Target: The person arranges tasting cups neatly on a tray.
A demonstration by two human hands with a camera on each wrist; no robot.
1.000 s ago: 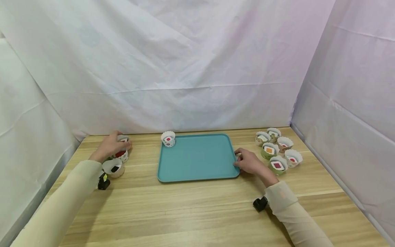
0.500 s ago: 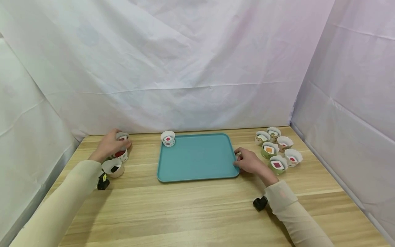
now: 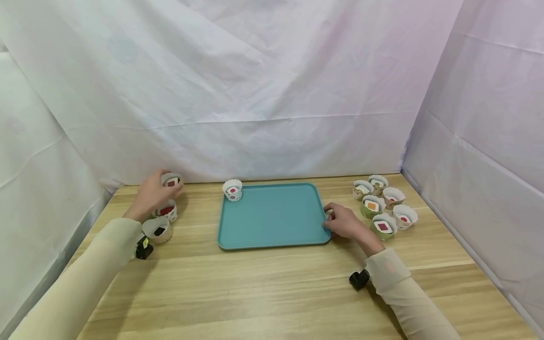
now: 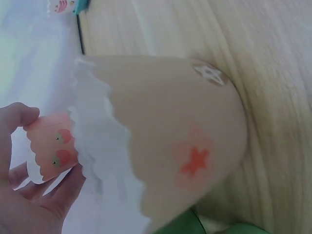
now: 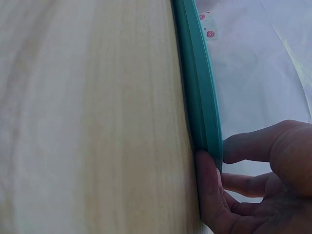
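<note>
- Pink cup (image 4: pixel 51 144) — pinched in fingers of L hand (image 3: pixel 149 194), far L of bench (image 3: pixel 238 293).
- R hand (image 3: pixel 343 222) fingers pinch tray (image 3: pixel 274 215) rim.
- Done: 1 white cup (image 3: pixel 231 194) on tray's far-L corner.
- Left, prob.: other cups (image 3: pixel 385 236), both sides — not on tray yet.

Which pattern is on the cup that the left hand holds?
The cup is pink with red strawberries, best seen in the left wrist view.

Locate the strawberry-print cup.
In the head view, the strawberry-print cup is in the left hand at the back left of the table, beyond the cup showing red inside and left of the teal tray.
</note>
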